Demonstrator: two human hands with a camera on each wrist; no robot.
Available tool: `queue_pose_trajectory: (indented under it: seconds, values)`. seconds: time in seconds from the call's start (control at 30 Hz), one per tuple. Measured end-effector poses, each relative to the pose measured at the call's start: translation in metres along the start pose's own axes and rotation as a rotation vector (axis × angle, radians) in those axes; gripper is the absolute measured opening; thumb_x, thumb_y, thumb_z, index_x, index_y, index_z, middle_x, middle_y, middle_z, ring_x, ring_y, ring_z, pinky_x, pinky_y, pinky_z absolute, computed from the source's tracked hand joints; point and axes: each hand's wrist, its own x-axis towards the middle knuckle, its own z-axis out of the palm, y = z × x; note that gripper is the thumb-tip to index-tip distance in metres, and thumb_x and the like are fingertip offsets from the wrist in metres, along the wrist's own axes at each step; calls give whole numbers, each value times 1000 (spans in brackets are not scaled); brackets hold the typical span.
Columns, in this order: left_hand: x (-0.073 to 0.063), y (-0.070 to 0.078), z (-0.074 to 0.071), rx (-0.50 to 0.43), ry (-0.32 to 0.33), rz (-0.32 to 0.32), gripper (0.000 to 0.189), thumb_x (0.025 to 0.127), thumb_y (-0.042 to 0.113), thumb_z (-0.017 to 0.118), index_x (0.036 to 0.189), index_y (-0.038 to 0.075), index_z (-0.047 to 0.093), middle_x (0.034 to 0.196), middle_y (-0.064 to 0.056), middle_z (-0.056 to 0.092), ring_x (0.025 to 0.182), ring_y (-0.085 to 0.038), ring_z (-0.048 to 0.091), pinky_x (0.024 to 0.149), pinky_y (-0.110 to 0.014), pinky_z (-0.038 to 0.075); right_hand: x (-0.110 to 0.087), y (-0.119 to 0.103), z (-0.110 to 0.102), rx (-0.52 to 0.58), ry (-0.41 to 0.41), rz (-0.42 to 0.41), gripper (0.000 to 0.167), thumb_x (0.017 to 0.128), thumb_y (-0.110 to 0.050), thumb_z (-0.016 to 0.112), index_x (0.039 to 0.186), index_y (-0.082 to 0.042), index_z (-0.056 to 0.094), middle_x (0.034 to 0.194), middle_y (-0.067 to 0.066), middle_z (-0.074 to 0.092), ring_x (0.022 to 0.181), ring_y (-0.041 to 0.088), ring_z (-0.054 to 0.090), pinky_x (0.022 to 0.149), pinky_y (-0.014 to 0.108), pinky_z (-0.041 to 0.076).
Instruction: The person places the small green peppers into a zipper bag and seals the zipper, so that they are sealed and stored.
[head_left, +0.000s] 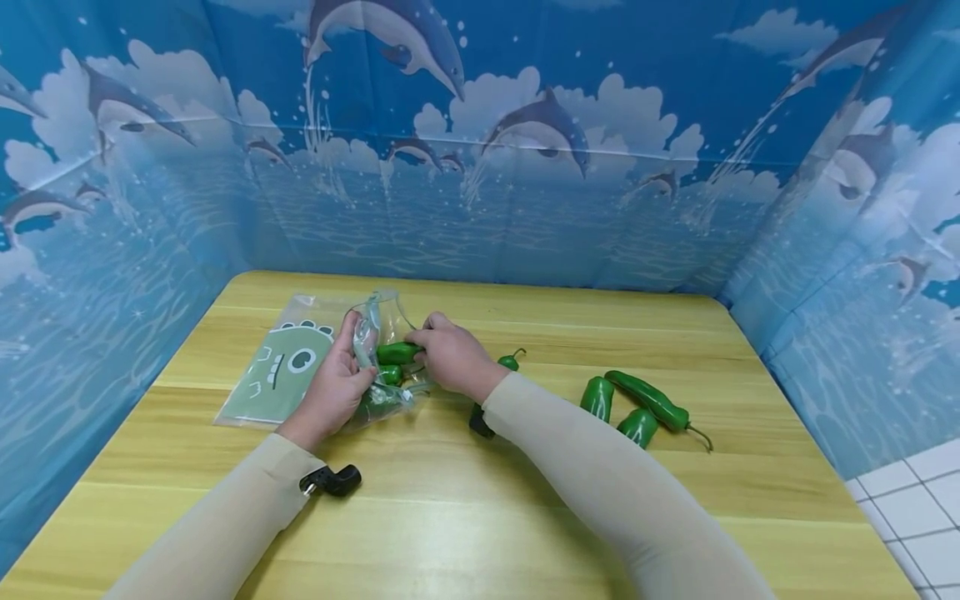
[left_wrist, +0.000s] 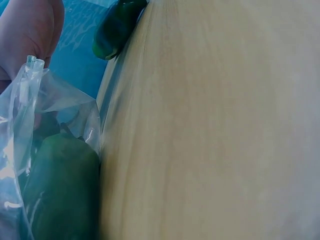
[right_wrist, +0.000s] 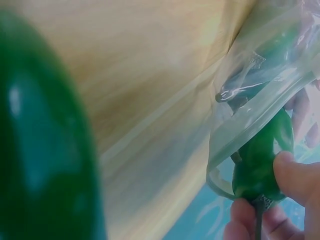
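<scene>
My left hand (head_left: 333,392) grips a clear zip bag (head_left: 390,315) by one side of its mouth, thumb over the plastic. The bag stands open on the left half of the table. With my right hand (head_left: 456,357) I pinch a green pepper (head_left: 397,353) near its stem, and its far end is inside the bag opening. Close up in the right wrist view, thumb and fingers hold this pepper (right_wrist: 260,167) beside the pale zip strip (right_wrist: 265,112). More green peppers lie inside the bag; one of them (left_wrist: 62,185) shows through the plastic in the left wrist view.
A flat bag with a green one-eyed monster print (head_left: 273,379) lies to the left. Beyond my right wrist is a loose green pepper (head_left: 510,362), partly hidden. Several more, including a long pepper (head_left: 648,398), lie right of my right forearm. A dolphin-print curtain (head_left: 480,208) surrounds the table.
</scene>
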Motion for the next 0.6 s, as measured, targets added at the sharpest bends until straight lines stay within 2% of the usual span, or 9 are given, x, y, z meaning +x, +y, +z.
queue_pose_trajectory:
  seconds: [0.17, 0.23, 0.4, 0.5, 0.6]
  values:
    - [-1, 0, 0, 0, -1, 4, 95, 100, -17, 36, 169, 23, -17, 177, 9, -18, 164, -27, 8, 106, -16, 48, 2, -2, 1, -2, 6, -9, 41, 105, -22, 65, 146, -20, 65, 122, 7, 60, 99, 13, 59, 84, 27, 57]
    - [-1, 1, -1, 3, 1, 8, 95, 100, -18, 36, 169, 21, -17, 177, 8, -18, 164, -27, 8, 107, -17, 47, 3, -4, 2, 12, 2, 1, 42, 106, -19, 64, 148, -21, 64, 120, 7, 58, 95, 13, 57, 79, 26, 55]
    - [-1, 2, 0, 13, 6, 8, 96, 99, -19, 36, 169, 20, -17, 177, 6, -18, 164, -28, 9, 108, -17, 46, 6, -8, 6, 44, -39, 28, 52, 108, -2, 52, 154, -26, 56, 114, 8, 51, 84, 16, 46, 63, 24, 44]
    - [-1, 2, 0, 16, 6, 6, 96, 99, -19, 37, 169, 21, -17, 177, 5, -17, 164, -28, 9, 106, -16, 48, 5, -9, 8, 45, -38, 32, 54, 108, 0, 51, 155, -26, 56, 115, 9, 52, 84, 15, 46, 65, 23, 44]
    - [-1, 2, 0, 12, 3, 6, 96, 99, -19, 36, 169, 22, -17, 177, 6, -17, 164, -28, 9, 105, -17, 50, 3, -7, 7, 69, -29, 38, 55, 106, 1, 54, 156, -23, 54, 114, 9, 54, 78, 14, 46, 64, 23, 44]
